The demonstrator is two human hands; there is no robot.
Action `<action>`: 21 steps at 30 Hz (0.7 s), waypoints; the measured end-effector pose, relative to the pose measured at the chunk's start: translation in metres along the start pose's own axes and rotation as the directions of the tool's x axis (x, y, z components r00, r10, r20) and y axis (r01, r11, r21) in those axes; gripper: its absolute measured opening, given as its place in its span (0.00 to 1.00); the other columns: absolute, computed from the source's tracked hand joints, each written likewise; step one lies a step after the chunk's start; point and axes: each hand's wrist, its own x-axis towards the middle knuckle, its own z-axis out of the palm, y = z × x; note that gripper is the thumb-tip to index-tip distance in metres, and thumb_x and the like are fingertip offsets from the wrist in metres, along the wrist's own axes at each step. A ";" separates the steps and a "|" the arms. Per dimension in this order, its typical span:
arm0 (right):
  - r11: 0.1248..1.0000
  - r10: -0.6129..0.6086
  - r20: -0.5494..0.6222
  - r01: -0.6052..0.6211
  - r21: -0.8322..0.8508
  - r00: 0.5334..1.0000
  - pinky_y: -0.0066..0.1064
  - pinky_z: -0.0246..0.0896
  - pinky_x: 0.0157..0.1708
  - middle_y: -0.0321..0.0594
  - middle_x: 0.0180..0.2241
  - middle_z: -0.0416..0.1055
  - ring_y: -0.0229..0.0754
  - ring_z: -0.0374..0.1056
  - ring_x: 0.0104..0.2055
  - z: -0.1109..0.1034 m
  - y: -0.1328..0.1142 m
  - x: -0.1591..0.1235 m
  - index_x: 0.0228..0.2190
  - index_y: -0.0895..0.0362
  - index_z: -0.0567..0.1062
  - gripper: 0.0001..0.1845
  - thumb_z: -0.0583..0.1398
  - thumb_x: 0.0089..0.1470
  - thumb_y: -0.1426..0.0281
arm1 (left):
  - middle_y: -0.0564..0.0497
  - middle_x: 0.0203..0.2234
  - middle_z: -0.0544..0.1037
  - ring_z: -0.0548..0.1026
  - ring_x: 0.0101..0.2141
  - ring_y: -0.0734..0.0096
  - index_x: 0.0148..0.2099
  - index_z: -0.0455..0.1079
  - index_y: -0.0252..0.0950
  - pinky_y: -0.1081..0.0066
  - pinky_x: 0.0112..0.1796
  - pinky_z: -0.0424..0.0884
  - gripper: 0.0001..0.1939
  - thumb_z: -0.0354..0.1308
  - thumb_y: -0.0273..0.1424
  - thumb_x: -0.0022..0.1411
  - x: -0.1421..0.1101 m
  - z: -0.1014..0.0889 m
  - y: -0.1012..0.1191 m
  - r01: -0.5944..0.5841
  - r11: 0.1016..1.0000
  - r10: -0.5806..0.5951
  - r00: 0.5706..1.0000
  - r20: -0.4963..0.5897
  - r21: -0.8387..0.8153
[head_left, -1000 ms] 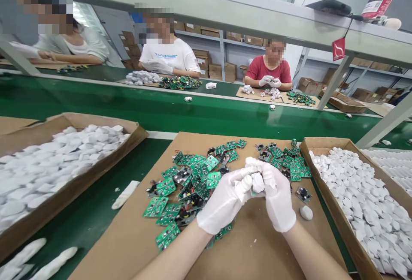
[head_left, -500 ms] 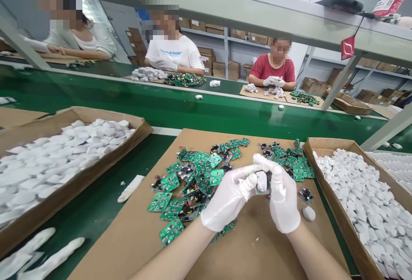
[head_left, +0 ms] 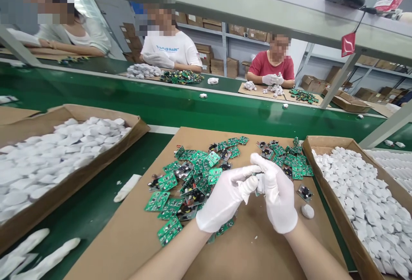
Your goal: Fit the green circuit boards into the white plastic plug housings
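Note:
Both my hands wear white gloves and meet above the cardboard sheet (head_left: pixel 238 254). The fingers of my left hand (head_left: pixel 227 194) and my right hand (head_left: pixel 279 196) close together round a small circuit board with a white lump (head_left: pixel 260 183) on it. Most of that board is hidden by the fingers. A heap of green circuit boards (head_left: pixel 196 173) lies beside and beyond my left hand. Another group of boards (head_left: pixel 286 155) is behind my right hand. To the right of it rest a single board (head_left: pixel 304 192) and a loose white lump (head_left: pixel 307 211).
Cardboard trays of white lumps stand at left (head_left: pixel 141 124) and right (head_left: pixel 307 143). White gloves or finger covers (head_left: pixel 41 256) lie at lower left. Beyond, a green conveyor belt (head_left: pixel 225 110) carries small pieces under a metal rail (head_left: pixel 257 18). Three co-workers sit across it.
My fingers have turned and closed further over the board, so less of the white lump shows. Pieces on the belt have shifted slightly right. The view has moved a little.

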 end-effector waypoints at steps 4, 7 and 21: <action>0.936 0.282 0.091 -0.294 0.191 0.955 0.33 0.73 0.27 0.45 0.40 0.81 0.47 0.77 0.35 -0.003 -0.014 0.009 0.43 0.56 0.82 0.27 0.54 0.62 0.49 | 0.52 0.21 0.67 0.63 0.26 0.71 0.28 0.73 0.33 0.69 0.31 0.62 0.23 0.59 0.50 0.59 0.001 0.001 0.004 -0.031 0.997 0.037 0.996 0.086 -0.070; 0.956 0.262 0.031 -0.264 0.130 0.965 0.33 0.72 0.26 0.41 0.25 0.79 0.41 0.72 0.24 -0.002 -0.021 0.012 0.40 0.58 0.83 0.24 0.60 0.58 0.51 | 0.53 0.19 0.65 0.61 0.25 0.72 0.25 0.71 0.33 0.69 0.30 0.62 0.24 0.62 0.50 0.57 0.001 0.001 0.004 -0.022 0.998 0.028 0.996 0.090 -0.066; 0.936 0.272 0.124 -0.292 0.198 0.954 0.27 0.66 0.20 0.42 0.28 0.79 0.36 0.67 0.21 -0.005 -0.025 0.013 0.40 0.58 0.82 0.26 0.60 0.56 0.49 | 0.51 0.23 0.71 0.66 0.27 0.71 0.28 0.74 0.32 0.71 0.30 0.61 0.23 0.58 0.49 0.61 0.001 0.000 0.010 -0.038 0.996 0.028 0.993 0.119 0.078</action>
